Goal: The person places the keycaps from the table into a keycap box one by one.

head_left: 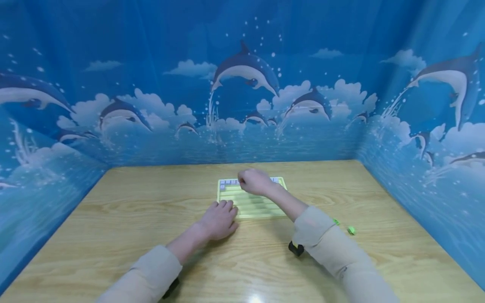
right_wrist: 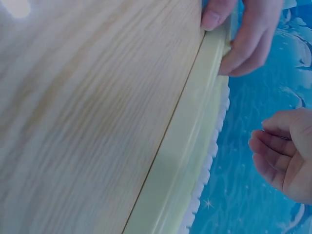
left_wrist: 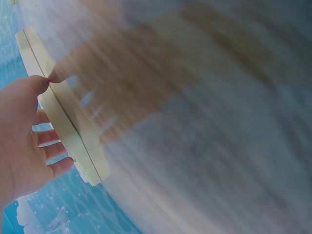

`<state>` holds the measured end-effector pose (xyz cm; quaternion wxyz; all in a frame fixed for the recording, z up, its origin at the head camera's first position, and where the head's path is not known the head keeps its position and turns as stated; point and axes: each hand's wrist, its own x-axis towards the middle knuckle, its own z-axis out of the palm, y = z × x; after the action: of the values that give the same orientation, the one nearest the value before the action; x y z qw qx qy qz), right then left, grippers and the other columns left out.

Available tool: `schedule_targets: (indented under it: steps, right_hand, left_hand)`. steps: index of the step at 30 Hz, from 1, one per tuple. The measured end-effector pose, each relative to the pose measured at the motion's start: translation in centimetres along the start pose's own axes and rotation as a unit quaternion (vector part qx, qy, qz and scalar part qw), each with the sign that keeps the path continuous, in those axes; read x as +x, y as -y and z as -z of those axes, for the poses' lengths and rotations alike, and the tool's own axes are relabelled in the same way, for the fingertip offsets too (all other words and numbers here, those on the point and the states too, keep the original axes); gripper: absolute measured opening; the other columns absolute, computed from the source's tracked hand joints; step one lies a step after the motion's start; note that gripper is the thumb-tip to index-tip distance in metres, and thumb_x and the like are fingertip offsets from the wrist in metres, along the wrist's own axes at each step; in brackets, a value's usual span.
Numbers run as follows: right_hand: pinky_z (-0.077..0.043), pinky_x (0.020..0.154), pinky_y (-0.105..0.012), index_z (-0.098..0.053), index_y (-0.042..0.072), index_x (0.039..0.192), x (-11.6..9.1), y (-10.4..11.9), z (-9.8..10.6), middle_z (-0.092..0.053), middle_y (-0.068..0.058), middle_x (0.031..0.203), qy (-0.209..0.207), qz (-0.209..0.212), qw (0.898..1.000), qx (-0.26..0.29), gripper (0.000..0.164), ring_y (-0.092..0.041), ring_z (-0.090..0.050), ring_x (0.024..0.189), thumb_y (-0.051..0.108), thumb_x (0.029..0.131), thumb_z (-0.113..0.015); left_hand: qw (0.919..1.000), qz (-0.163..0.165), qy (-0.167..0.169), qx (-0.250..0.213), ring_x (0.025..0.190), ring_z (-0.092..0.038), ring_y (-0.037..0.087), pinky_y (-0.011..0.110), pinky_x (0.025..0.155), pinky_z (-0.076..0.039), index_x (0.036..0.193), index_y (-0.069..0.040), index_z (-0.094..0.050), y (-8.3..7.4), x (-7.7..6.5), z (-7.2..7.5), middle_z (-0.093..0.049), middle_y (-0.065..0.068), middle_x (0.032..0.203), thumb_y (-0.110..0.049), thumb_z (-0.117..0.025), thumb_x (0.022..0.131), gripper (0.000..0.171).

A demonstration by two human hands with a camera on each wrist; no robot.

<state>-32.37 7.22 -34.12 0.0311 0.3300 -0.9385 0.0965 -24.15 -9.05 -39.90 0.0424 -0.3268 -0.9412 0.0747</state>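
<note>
A pale yellow-green keyboard [head_left: 253, 206] lies on the table, with grey-lilac keycaps [head_left: 228, 182] along its far row and bare ridged rows below. My left hand [head_left: 219, 219] grips its near left corner. In the left wrist view the thumb is at the front edge of the frame and the fingers [left_wrist: 58, 149] reach over its top. Above the far row is my right hand [head_left: 255, 182], its fingers curled in. The right wrist view shows that hand's fingertips [right_wrist: 260, 135] drawn close to the thumb, with nothing visible between them.
Two small bright green pieces [head_left: 351, 230] lie on the wooden table [head_left: 151, 189] to the right, near my right sleeve [head_left: 329, 240]. A blue dolphin-print curtain [head_left: 170, 139] closes off the back and both sides.
</note>
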Motion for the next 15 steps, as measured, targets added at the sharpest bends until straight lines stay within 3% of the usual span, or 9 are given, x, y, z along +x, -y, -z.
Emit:
schedule_targets:
  steps: [9, 15]
  right_hand:
    - [-0.046, 0.059, -0.026, -0.067, 0.006, 0.087, -4.2, -2.3, 1.6, -0.063, 0.000, 0.077, -0.034, 0.003, 0.999, 0.009, 0.013, -0.011, -0.055, 0.066, 0.004, 0.087, -0.054]
    - [-0.043, 0.057, -0.025, -0.067, 0.007, 0.088, -7.2, -4.1, 1.9, -0.061, 0.002, 0.074, -0.037, -0.018, 0.999, 0.015, 0.013, -0.009, -0.051, 0.062, 0.007, 0.089, -0.054]
  left_hand:
    - [0.9999, -0.001, -0.007, -0.009, 0.107, -0.047, 0.027, 0.042, 0.090, -0.041, 0.122, -0.004, -0.053, -0.1, 0.1, -0.1, -0.050, 0.012, 0.115, -0.040, -0.047, 0.094, 0.046]
    - [0.9999, -0.004, -0.011, -0.011, 0.104, -0.048, 0.026, 0.040, 0.087, -0.041, 0.119, -0.004, -0.054, -0.1, 0.0, 0.0, -0.051, 0.011, 0.111, -0.039, -0.048, 0.094, 0.043]
